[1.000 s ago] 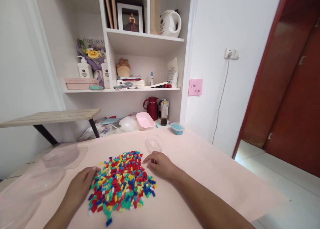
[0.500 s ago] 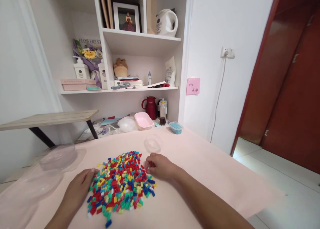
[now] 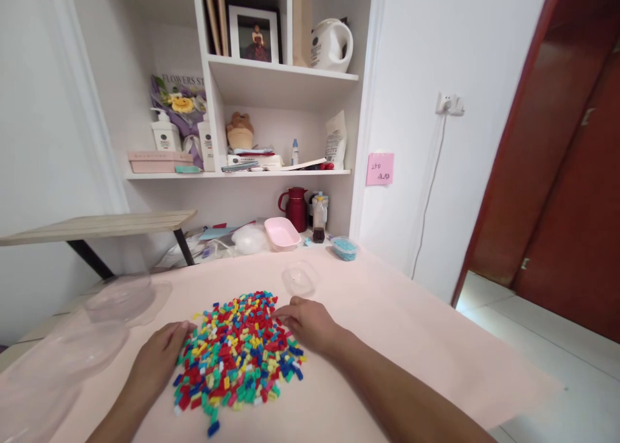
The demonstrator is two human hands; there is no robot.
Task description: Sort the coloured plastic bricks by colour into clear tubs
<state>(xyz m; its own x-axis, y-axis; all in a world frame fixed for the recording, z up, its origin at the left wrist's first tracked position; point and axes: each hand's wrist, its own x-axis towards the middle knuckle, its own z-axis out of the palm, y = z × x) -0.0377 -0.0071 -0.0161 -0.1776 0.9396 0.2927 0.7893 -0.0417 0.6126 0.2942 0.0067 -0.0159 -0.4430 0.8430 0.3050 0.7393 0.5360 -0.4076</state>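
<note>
The clearest writing was on a bouquet [image 3: 181, 104] on the left of the shelves [image 3: 285, 70], where dark capitals read "FLOWERS ST" before a white upright cut them off. A pink note [image 3: 380, 169] on the wall [image 3: 407, 55] bore handwriting: the top line looked like "250", and the line below could not be made out. Labels on the white pump bottle [image 3: 167, 136], the white jug [image 3: 332, 46] and the white pouch [image 3: 335, 139] were too small to read. The desk [image 3: 411, 346] had a smooth pale-pink top, and near its middle front lay a loose heap of small plastic bricks [image 3: 237, 352] in red, yellow, green, blue and white. The left hand [image 3: 162, 349] rested on the desk at the heap's left edge, its grip slack and released. The right hand [image 3: 307, 320] reached to the heap's upper right edge, the index finger [image 3: 281, 313] stretched toward red bricks; whether its grip had caught one, I could not tell. Just beyond it sat a clear dish [image 3: 299, 278], with a tub of blue pieces [image 3: 346, 257] farther back near the wall. Clear containers [image 3: 92, 346] stood along the left side, near a raised wooden board [image 3: 97, 226]. To the right, a cable [image 3: 429, 191] hung from a socket [image 3: 444, 103], and past the wall were dark-red doors [image 3: 571, 204] and a pale tiled floor [image 3: 533, 346].
</note>
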